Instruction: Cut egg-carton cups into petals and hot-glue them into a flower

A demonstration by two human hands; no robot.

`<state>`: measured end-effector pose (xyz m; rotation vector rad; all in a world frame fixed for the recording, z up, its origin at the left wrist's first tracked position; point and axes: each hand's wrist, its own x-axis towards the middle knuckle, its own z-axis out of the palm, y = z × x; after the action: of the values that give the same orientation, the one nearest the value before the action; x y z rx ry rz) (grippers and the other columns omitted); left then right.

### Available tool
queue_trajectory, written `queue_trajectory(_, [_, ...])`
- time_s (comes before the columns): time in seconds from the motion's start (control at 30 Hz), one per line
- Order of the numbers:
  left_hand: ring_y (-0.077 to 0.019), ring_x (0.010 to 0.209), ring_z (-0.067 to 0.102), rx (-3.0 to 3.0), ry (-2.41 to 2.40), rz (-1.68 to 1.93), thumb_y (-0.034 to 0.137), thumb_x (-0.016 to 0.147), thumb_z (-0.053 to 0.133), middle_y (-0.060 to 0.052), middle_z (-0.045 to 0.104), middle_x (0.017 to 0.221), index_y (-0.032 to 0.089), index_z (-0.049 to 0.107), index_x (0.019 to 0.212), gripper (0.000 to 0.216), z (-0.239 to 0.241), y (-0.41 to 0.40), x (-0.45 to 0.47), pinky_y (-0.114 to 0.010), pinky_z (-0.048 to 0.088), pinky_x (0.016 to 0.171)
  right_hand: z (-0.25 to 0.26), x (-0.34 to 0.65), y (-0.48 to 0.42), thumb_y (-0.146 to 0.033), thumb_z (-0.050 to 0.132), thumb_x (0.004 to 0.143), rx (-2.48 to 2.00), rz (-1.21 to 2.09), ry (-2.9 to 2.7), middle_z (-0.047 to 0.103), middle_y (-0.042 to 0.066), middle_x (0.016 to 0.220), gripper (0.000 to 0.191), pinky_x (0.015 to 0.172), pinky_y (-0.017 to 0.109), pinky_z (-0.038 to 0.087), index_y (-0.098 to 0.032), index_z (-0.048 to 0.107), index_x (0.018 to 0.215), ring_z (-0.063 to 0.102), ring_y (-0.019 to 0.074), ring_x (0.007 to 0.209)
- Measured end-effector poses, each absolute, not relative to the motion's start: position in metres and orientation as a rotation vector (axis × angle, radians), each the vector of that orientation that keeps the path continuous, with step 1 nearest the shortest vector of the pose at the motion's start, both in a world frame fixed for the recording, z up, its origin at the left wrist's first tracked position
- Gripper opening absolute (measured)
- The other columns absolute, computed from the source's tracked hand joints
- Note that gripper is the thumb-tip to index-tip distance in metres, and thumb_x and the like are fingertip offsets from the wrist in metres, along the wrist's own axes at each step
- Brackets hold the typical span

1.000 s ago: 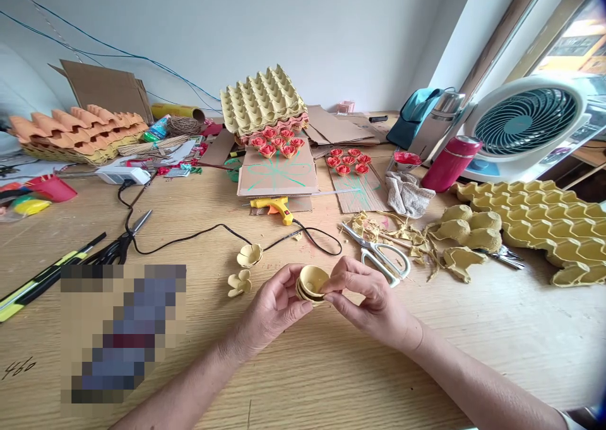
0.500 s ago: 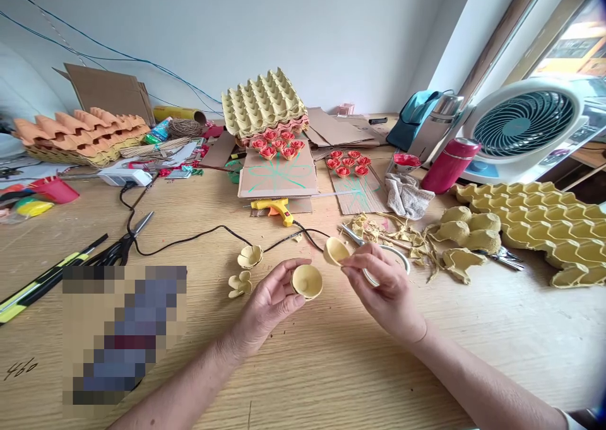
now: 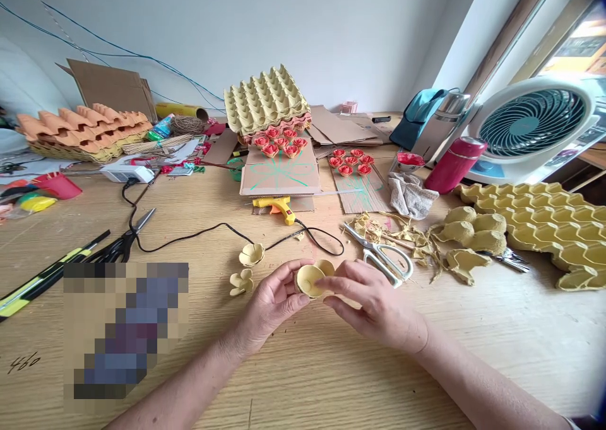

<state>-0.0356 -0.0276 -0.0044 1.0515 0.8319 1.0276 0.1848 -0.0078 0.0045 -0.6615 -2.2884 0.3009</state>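
My left hand [image 3: 272, 300] is closed around a pale yellow egg-carton cup [image 3: 307, 281], its hollow turned toward me. A second egg-carton cup [image 3: 326, 266] shows just behind it, partly covered by the first cup and my right fingers. My right hand [image 3: 374, 304] is curled at these cups, with a fingertip reaching into the front one near its right rim. How its other fingers grip the rear cup is hidden. Left of my hands lie a scalloped cup [image 3: 251, 254] and a petal-shaped carton piece [image 3: 241, 282].
White-handled scissors [image 3: 386, 259] lie beside carton scraps [image 3: 416, 244]. A yellow glue gun [image 3: 274, 208] and its black cord rest farther back. Red carton flowers [image 3: 350, 161] sit on cardboard. Egg trays [image 3: 544, 228], a fan [image 3: 530, 124] and a red flask [image 3: 457, 165] stand right; black scissors [image 3: 120, 244] lie left.
My right hand has moved left, bringing its cup behind the one in my left hand. A right fingertip now reaches into the front cup. The white-handled scissors are more fully uncovered.
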Motion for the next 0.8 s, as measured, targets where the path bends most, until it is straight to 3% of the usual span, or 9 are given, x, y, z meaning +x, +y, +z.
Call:
queue_trajectory(0.17, [-0.022,0.113,0.063,1.064,0.852,1.022,0.032,0.079,0.083,-0.004,0.071,0.12,0.026,0.066,0.124,0.048,-0.004,-0.028,-0.036,-0.03,0.051,0.092,0.003,0.188,-0.006,-0.012,0.058,0.097,-0.664,0.248,-2.142,0.061,0.004,0.085,0.017,0.068,0.029,0.044,-0.019,0.067,0.11,0.058,0.016,0.075])
queue_trajectory(0.33, [-0.0163,0.093,0.062,1.057,0.951,1.157,0.038,0.082,0.08,-0.003,0.066,0.109,0.027,0.066,0.124,0.046,-0.009,-0.024,-0.042,-0.025,0.049,0.073,-0.001,0.203,0.012,-0.013,0.058,0.097,-0.997,-0.152,-2.163,0.066,0.005,0.083,0.013,0.071,0.032,0.041,-0.019,0.07,0.098,0.057,0.0179,0.073])
queue_trajectory(0.43, [-0.0168,0.091,0.062,1.035,0.946,1.176,0.038,0.082,0.08,-0.003,0.064,0.105,0.025,0.064,0.125,0.047,-0.01,-0.022,-0.043,-0.026,0.05,0.074,-0.004,0.206,0.019,-0.015,0.058,0.097,-1.079,-0.335,-2.327,0.066,0.004,0.078,0.017,0.068,0.033,0.036,-0.019,0.069,0.085,0.057,0.0191,0.071])
queue_trajectory(0.6, [-0.0185,0.1,0.06,1.036,0.948,1.185,0.034,0.079,0.083,-0.005,0.063,0.115,0.025,0.063,0.125,0.051,-0.011,-0.021,-0.042,-0.025,0.051,0.075,0.0,0.195,0.011,-0.019,0.059,0.097,-0.999,-0.256,-2.473,0.068,0.006,0.092,0.016,0.07,0.034,0.035,-0.019,0.067,0.11,0.058,0.0202,0.077])
queue_trajectory(0.73, [-0.0213,0.108,0.06,1.046,0.977,1.186,0.033,0.078,0.083,-0.005,0.064,0.118,0.024,0.061,0.125,0.052,-0.009,-0.021,-0.041,-0.027,0.052,0.082,-0.001,0.188,0.004,-0.017,0.055,0.098,-0.847,-0.172,-2.547,0.063,0.004,0.081,0.014,0.066,0.033,0.034,-0.019,0.067,0.09,0.054,0.0184,0.07])
queue_trajectory(0.8, [-0.0232,0.113,0.06,1.072,1.013,1.189,0.033,0.078,0.083,-0.006,0.064,0.122,0.024,0.061,0.123,0.051,-0.007,-0.021,-0.041,-0.03,0.052,0.089,0.0,0.189,0.002,-0.015,0.053,0.099,-0.824,-0.135,-2.44,0.062,0.005,0.081,0.017,0.066,0.033,0.036,-0.019,0.067,0.089,0.053,0.0179,0.07])
